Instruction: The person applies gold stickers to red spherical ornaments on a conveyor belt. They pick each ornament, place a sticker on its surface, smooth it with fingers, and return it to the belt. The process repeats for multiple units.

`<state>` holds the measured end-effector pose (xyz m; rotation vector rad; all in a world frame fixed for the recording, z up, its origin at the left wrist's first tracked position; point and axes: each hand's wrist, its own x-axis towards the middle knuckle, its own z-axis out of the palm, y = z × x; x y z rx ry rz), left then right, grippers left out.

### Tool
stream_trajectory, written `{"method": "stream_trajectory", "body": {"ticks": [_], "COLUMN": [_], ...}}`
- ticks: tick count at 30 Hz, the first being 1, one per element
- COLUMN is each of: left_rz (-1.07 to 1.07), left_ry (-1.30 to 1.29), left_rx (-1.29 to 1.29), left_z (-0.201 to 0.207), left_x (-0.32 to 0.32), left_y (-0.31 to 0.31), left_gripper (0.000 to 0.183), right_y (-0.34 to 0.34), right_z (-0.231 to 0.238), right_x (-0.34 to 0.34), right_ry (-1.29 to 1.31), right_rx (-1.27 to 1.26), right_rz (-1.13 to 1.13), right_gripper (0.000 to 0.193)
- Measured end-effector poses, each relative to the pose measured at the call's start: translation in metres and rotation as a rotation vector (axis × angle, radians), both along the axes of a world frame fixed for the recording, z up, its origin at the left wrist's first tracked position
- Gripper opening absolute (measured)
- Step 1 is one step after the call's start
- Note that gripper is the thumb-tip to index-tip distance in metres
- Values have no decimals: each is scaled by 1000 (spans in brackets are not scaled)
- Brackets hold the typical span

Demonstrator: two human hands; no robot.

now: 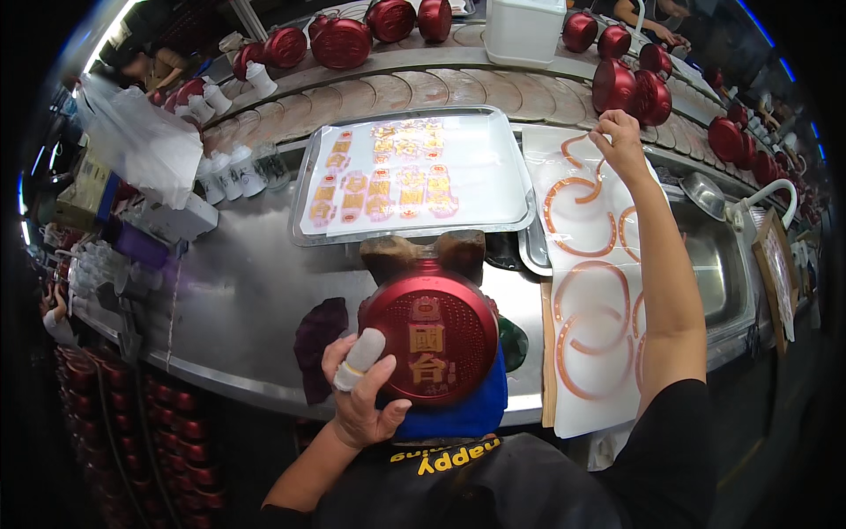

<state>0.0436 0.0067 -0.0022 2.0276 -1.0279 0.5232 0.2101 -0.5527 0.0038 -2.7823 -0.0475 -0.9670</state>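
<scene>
At lower centre, a round red container (429, 339) sits over a blue cloth (480, 409), likely for cushioning, the left hand (359, 407) spread at its edge, perhaps steadying it. Apart at upper right, the right hand (619, 146) pinches a curved orange strip (597, 187).

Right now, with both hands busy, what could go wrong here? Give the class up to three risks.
1. The right hand pinches at a thin, curved orange strip, which might crease or tear if pulled unevenly.
2. Other strips lie close by on the pale sheet, so one could snag.
3. Only the left hand is at the red round vessel; a bump might shift it.
</scene>
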Motion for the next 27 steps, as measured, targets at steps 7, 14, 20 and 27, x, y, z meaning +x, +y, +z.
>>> {"method": "stream_trajectory", "body": {"ticks": [7,14,20,27], "left_rz": [-53,-566,-495,-4], "left_ry": [-65,310,581,530], "left_rx": [-45,38,4,107], "left_z": [82,143,145,111], "left_x": [46,72,33,45], "left_y": [-53,-113,-49,-26], "left_gripper": [46,46,23,23], "right_y": [132,234,275,306], "right_z": [121,184,155,87], "right_x": [-115,-201,-225,-180], "right_ry": [156,110,284,234], "right_rx": [-23,-29,401,436], "right_rz": [255,500,639,482], "right_gripper": [16,17,15,14]}}
